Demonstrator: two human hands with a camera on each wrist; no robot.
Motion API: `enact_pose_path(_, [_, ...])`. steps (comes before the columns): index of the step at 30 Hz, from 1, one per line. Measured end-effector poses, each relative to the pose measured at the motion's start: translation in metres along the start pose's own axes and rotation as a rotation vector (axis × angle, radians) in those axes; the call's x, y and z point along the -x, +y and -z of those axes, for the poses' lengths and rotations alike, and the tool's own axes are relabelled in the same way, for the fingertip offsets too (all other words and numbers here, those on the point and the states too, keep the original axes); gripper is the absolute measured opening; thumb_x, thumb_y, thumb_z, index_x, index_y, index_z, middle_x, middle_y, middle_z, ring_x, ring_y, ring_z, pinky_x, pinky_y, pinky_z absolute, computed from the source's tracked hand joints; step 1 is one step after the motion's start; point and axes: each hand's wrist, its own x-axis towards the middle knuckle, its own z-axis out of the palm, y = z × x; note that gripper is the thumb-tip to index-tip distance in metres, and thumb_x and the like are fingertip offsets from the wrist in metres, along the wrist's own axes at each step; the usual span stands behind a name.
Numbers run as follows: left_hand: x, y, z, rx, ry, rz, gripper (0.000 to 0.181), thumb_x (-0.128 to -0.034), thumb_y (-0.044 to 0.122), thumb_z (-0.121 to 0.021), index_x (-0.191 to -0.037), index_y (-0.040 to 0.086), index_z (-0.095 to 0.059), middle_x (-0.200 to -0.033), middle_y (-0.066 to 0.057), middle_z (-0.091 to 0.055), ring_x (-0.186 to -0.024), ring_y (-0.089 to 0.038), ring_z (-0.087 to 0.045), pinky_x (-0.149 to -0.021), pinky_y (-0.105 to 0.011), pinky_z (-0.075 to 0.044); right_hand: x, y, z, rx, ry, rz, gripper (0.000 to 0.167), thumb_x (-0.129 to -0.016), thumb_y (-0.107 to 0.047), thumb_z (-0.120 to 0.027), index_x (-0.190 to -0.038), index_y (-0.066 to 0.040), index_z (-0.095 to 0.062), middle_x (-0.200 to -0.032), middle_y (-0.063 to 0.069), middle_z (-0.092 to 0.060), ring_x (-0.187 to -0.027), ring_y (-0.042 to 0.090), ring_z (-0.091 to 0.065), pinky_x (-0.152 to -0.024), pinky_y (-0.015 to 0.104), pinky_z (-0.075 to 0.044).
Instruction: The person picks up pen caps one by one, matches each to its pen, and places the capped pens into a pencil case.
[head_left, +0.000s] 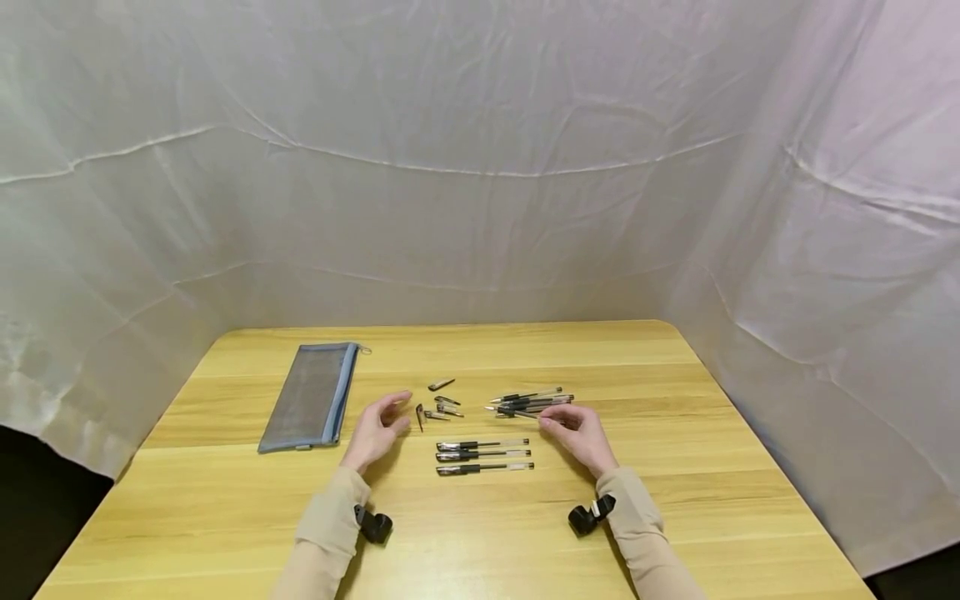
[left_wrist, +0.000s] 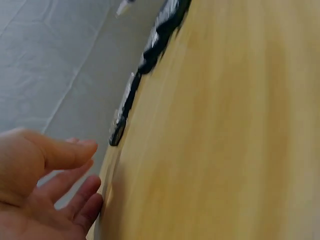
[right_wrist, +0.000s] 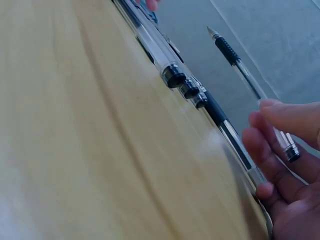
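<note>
In the head view my right hand (head_left: 579,435) pinches an uncapped gel pen (right_wrist: 227,51) near its rear end, between thumb and fingers. Its tip points up and away in the right wrist view. Beside and below that hand lies a pile of uncapped gel pens (head_left: 536,397). My left hand (head_left: 377,433) holds nothing, its fingers loosely bent just left of several loose pen caps (head_left: 448,408). Three capped gel pens (head_left: 472,456) lie side by side between the hands, nearer to me. In the left wrist view the thumb and fingers (left_wrist: 82,152) stand apart.
A blue-edged mesh zipper pouch (head_left: 309,396) lies flat on the left of the wooden table (head_left: 465,533). One pen cap (head_left: 441,384) lies farther back than the others. Grey-white sheeting (head_left: 465,225) hangs behind the table and at both sides.
</note>
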Motion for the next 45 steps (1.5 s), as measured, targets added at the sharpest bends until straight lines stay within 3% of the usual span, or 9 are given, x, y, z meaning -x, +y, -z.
enact_pose_path(4, [-0.0051,0.0009,0.0026,-0.051,-0.095,-0.027,0.05,-0.0946,-0.003,-0.06,-0.144,0.003,-0.052,-0.148,-0.022,-0.053,-0.134,-0.044,-0.05,-0.116,-0.06,-0.036,-0.0006,0.0003,-0.0008,-0.082,0.016,-0.034,0.025,-0.088,-0.007,-0.076,-0.108,0.006,-0.072,-0.1,0.019,-0.075,-0.08,0.001,-0.067,-0.075,0.016,-0.055])
enact_pose_path(8, [-0.0067,0.0027,0.0018,-0.062,-0.139,-0.043,0.052,-0.0938,-0.006,-0.059,-0.145,0.001,-0.05,-0.149,-0.023,-0.051,-0.136,-0.046,-0.047,-0.118,-0.061,-0.033,0.0004,0.0,-0.0022,-0.139,0.027,-0.062,0.029,-0.085,-0.008,-0.079,-0.109,0.008,-0.071,-0.097,0.013,-0.076,-0.079,0.003,-0.068,-0.076,0.017,-0.055])
enact_pose_path(14, [-0.0074,0.0023,-0.0001,-0.072,-0.158,-0.06,0.052,-0.0924,-0.007,-0.059,-0.143,-0.002,-0.051,-0.148,-0.025,-0.051,-0.137,-0.048,-0.046,-0.118,-0.061,-0.032,0.0017,-0.0005,-0.0031,-0.202,0.003,-0.063,0.032,-0.087,-0.009,-0.078,-0.111,0.01,-0.07,-0.103,0.031,-0.072,-0.079,0.01,-0.073,-0.079,0.022,-0.059])
enact_pose_path(20, [-0.0073,0.004,-0.001,-0.096,-0.16,-0.067,0.051,-0.0915,-0.008,-0.06,-0.141,-0.001,-0.053,-0.145,-0.024,-0.055,-0.137,-0.048,-0.047,-0.118,-0.062,-0.032,0.0014,-0.0007,-0.0027,-0.21,-0.004,-0.066,0.032,-0.086,-0.007,-0.078,-0.111,0.012,-0.069,-0.102,0.031,-0.072,-0.079,0.01,-0.074,-0.079,0.022,-0.059])
enact_pose_path(29, [-0.0057,0.0077,-0.0029,-0.167,-0.14,-0.07,0.045,-0.0912,-0.005,-0.063,-0.136,0.002,-0.059,-0.14,-0.022,-0.06,-0.132,-0.047,-0.049,-0.116,-0.066,-0.03,0.0009,0.0,-0.0018,-0.24,0.003,-0.083,0.033,-0.086,-0.006,-0.078,-0.11,0.013,-0.068,-0.092,0.013,-0.077,-0.076,0.01,-0.074,-0.077,0.023,-0.06])
enact_pose_path(38, [-0.0039,0.0057,-0.0037,-0.187,-0.128,-0.09,0.037,-0.0894,-0.006,-0.065,-0.125,0.001,-0.067,-0.134,-0.022,-0.063,-0.13,-0.045,-0.047,-0.113,-0.065,-0.031,0.0008,0.001,-0.0018,-0.239,-0.004,-0.08,0.033,-0.086,-0.006,-0.078,-0.111,0.013,-0.068,-0.099,0.029,-0.073,-0.077,0.012,-0.074,-0.079,0.024,-0.061])
enact_pose_path(45, [-0.0033,0.0051,-0.0037,-0.196,-0.116,-0.088,0.033,-0.0887,-0.003,-0.069,-0.121,0.003,-0.07,-0.131,-0.02,-0.064,-0.126,-0.043,-0.048,-0.11,-0.064,-0.031,0.0007,0.001,-0.001,-0.241,0.0,-0.074,0.033,-0.086,-0.006,-0.077,-0.111,0.014,-0.067,-0.098,0.026,-0.074,-0.077,0.012,-0.074,-0.078,0.023,-0.06])
